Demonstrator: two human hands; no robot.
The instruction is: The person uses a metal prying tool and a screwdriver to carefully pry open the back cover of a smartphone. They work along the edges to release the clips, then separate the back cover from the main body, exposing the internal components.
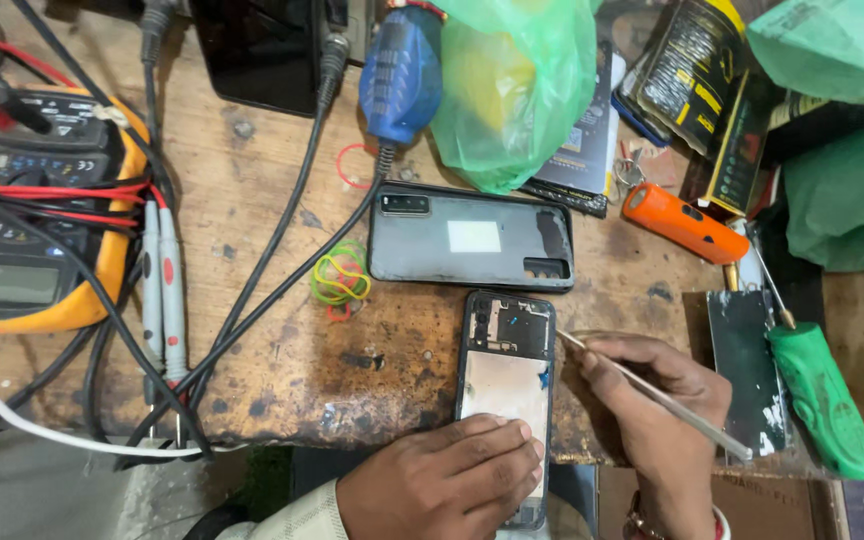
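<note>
The opened phone (505, 395) is pinned flat on the surface (282, 330) under the left hand (442, 480); tweezers (652, 392) are pinched in the right hand (657, 400), just beside it

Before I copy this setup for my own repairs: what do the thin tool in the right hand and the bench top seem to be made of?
The thin tool in the right hand looks like bare metal: slim, silvery, with a dull shine; possibly tweezers. The bench top looks like wood or board, brown, matte, scuffed and stained, with a chipped front edge.
</note>
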